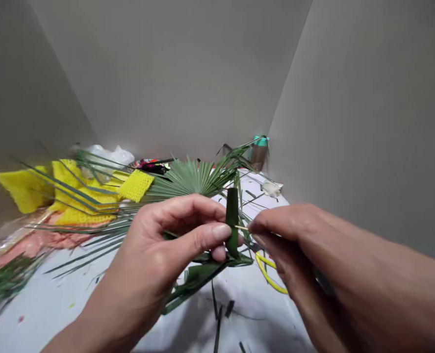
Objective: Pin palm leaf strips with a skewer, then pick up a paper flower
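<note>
My left hand [169, 245] pinches a folded strip of dark green palm leaf [232, 220] upright between thumb and fingers. The strip's lower end runs into a longer piece of green leaf [198, 279] that hangs down and to the left. My right hand [287, 240] comes in from the right, with its fingertips holding a thin wooden toothpick [241, 228]. The pick's tip meets the folded strip. Yellow-handled scissors [267, 272] lie under my right hand, partly hidden by it.
A green fan palm leaf [195, 179] with long fronds lies behind my hands on a white table [55, 304]. Yellow mesh cloths [136, 185], a white plastic bag [107, 159] and a teal-capped bottle [259, 153] stand beyond. Grey walls enclose the back and sides.
</note>
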A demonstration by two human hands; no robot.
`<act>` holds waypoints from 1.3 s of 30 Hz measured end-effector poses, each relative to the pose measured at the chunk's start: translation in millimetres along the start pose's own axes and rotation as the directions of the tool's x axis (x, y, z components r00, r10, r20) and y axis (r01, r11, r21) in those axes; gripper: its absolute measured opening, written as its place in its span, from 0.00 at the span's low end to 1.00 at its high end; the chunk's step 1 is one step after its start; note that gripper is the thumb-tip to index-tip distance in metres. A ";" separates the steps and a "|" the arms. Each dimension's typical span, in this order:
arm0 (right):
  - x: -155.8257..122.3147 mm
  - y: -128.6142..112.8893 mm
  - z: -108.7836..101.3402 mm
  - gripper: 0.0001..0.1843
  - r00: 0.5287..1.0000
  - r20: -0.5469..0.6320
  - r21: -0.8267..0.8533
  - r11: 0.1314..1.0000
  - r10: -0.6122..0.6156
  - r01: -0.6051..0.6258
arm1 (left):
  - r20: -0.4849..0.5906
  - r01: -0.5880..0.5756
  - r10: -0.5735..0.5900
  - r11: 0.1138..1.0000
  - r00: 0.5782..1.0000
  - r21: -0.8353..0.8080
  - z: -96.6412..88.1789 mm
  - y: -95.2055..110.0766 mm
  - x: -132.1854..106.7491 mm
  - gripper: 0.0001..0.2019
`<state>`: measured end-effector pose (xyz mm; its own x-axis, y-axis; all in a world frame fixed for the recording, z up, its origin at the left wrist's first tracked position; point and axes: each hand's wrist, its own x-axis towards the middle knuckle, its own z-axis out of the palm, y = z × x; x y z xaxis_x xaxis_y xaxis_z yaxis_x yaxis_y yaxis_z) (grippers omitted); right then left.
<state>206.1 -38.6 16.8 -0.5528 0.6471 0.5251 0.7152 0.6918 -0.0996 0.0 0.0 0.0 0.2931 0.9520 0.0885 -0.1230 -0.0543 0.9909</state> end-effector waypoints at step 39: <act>-8.0 -19.4 7.0 0.20 0.985 -0.104 -0.179 0.971 0.138 -0.155 | 0.057 0.091 -0.091 0.996 0.994 0.006 4.0 7.5 2.4 0.06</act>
<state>193.7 -54.9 8.6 -0.4011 0.6994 0.5916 0.8573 0.5142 -0.0267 3.6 0.7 8.1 0.3563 0.9344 0.0033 -0.0897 0.0307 0.9955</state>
